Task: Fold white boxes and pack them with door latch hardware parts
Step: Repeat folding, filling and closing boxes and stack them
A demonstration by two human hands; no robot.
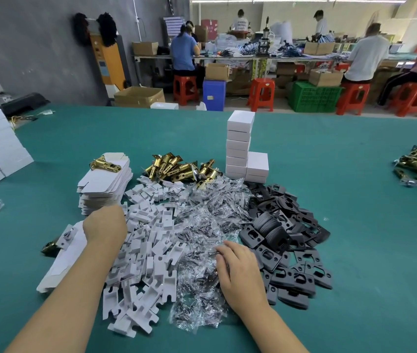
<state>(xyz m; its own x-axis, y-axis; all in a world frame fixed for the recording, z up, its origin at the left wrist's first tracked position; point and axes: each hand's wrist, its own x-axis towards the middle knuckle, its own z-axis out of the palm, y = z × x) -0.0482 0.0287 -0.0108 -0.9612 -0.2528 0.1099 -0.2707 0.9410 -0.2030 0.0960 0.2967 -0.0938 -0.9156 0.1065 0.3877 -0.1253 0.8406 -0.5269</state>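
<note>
A partly folded white box (62, 261) lies on the green bench (355, 174) at near left, its long axis running from the near-left edge up toward the stack of flat box blanks (105, 184). A brass latch (54, 244) sticks out of its far end, mostly hidden by the flap and the forearm. The left hand (105, 225) reaches over the box into the pile of white card inserts (146, 250); its fingers are turned away from the camera, so whether it grips anything cannot be told. The right hand (238, 263) lies on the heap of clear screw packets (202, 225), fingers loosely bent over them; a pinch is not plainly visible. Black strike plates (291, 250) lie just right of it. More brass latches (177, 166) are heaped behind the packets, one lying on the blanks with its long axis left to right. Closed white boxes (239, 146) stand stacked beyond.
</note>
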